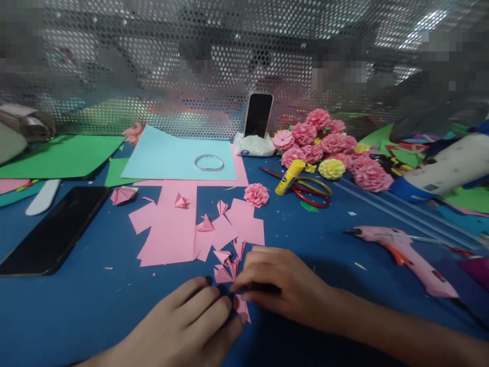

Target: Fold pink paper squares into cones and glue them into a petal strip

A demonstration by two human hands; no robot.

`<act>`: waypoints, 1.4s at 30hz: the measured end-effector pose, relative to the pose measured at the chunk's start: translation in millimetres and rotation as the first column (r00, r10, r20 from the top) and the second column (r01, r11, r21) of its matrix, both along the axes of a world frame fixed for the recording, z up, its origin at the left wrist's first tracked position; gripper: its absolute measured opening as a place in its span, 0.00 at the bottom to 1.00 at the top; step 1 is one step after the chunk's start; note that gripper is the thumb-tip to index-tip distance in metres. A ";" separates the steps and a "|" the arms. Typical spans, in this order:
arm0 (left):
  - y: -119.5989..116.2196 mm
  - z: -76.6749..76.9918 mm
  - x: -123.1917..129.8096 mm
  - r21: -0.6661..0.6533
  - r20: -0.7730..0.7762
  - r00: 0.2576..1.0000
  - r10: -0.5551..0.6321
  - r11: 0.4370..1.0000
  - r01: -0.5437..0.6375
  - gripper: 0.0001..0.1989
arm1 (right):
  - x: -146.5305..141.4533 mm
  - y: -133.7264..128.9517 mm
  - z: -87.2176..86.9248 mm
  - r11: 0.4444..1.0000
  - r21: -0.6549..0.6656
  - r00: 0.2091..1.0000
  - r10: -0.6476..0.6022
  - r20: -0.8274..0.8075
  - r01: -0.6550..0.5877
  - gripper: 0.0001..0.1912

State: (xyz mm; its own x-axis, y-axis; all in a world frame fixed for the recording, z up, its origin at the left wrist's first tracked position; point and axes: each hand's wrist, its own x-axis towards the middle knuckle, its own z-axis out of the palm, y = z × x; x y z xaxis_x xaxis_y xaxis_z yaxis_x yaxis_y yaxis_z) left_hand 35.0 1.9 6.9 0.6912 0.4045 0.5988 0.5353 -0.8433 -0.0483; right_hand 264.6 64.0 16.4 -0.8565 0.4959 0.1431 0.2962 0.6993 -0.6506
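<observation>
Fingers bent, my left hand [189,317] and right hand [282,279] touch small pink paper [240,307]; can't tell if pinching. Folded pink bits [223,274] near.

A small, creased pink paper piece [241,307] sat, partly hidden, between the left hand [191,316] and right hand [280,280], near fanned pink folds [224,273].
</observation>
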 end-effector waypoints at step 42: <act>0.2 -0.2 2.0 -0.033 -0.022 1.000 -0.010 0.999 0.010 0.16 | -13.8 -14.3 6.3 0.987 -0.132 0.996 -0.089 -0.006 0.088 0.10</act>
